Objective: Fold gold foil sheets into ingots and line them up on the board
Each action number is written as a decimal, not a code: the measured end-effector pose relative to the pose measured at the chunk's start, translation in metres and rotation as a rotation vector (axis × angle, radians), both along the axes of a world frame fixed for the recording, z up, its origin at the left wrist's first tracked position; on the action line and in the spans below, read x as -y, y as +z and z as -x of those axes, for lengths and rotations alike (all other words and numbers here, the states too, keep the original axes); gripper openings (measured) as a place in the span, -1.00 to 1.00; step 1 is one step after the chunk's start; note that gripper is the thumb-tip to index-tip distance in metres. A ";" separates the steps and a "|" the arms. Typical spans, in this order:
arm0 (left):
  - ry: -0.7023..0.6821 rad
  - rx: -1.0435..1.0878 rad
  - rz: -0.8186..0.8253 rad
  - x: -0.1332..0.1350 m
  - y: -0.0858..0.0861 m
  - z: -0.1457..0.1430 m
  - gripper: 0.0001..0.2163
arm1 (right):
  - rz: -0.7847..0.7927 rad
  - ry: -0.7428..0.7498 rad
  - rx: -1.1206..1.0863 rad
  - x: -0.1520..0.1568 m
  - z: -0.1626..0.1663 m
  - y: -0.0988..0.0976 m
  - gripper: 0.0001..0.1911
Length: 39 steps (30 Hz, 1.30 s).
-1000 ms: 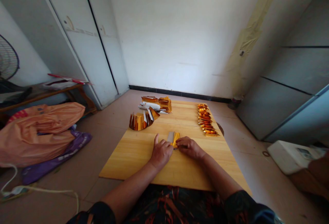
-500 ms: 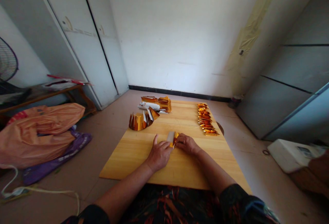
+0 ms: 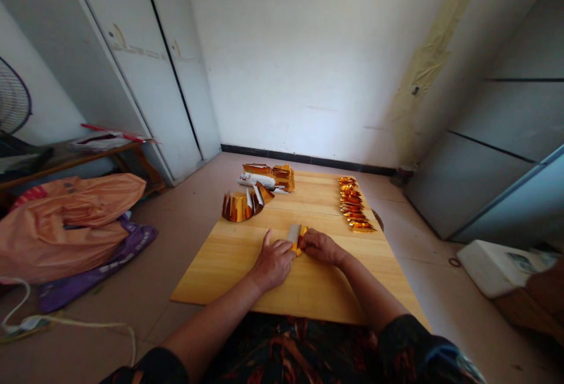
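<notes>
A small sheet of gold foil paper [image 3: 294,233], its pale grey side partly showing, lies on the wooden board in front of me. My left hand [image 3: 273,262] rests at its left edge, fingertips pressing on it and thumb stuck out well apart. At the right edge, my right hand [image 3: 321,246] pinches the gold part, which looks folded over; its fingertips are partly hidden. Farther off on the left stands a fanned stack of gold foil sheets [image 3: 238,206]. Along the right side runs a row of folded gold foil pieces [image 3: 351,205].
Behind the fanned stack lie more foil and white paper bundles [image 3: 258,180]. The wooden board [image 3: 220,278] stands close to my lap. Orange cloth [image 3: 79,219] and a purple bag [image 3: 97,272] lie on the floor at left. A white box [image 3: 497,266] sits at right.
Both hands stay almost in place around the foil paper. The right fingers have shifted slightly at its gold edge, and the view has tilted a little.
</notes>
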State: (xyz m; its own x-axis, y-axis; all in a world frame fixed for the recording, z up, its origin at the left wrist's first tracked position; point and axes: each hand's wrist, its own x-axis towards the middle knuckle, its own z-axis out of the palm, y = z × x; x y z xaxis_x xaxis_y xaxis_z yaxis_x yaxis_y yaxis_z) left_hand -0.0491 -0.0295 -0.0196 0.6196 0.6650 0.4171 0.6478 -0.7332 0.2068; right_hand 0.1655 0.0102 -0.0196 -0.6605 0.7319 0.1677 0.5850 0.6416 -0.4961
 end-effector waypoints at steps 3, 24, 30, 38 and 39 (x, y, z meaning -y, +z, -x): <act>-0.004 -0.007 0.014 -0.001 0.001 0.001 -0.82 | -0.030 0.017 -0.027 0.001 -0.003 -0.002 -0.86; 0.026 -0.008 0.167 -0.003 0.001 0.006 -0.64 | 0.043 -0.262 0.208 0.003 0.018 0.013 -0.92; -0.007 -0.049 0.077 -0.003 0.000 0.006 -0.62 | 0.070 -0.288 0.241 0.000 0.019 0.014 -0.91; -0.006 -0.066 0.054 -0.005 -0.003 0.005 -0.66 | 0.093 -0.323 0.231 -0.005 0.019 0.010 -0.90; -0.002 -0.068 0.064 -0.005 -0.003 0.005 -0.66 | 0.097 -0.333 0.228 -0.005 0.020 0.010 -0.91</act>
State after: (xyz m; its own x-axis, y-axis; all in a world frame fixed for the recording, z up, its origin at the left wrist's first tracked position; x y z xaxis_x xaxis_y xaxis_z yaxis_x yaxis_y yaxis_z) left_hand -0.0544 -0.0243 -0.0228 0.6461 0.6878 0.3310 0.6606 -0.7211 0.2089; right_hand 0.1459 0.0148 -0.0095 -0.3969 0.9171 -0.0359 0.8548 0.3551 -0.3784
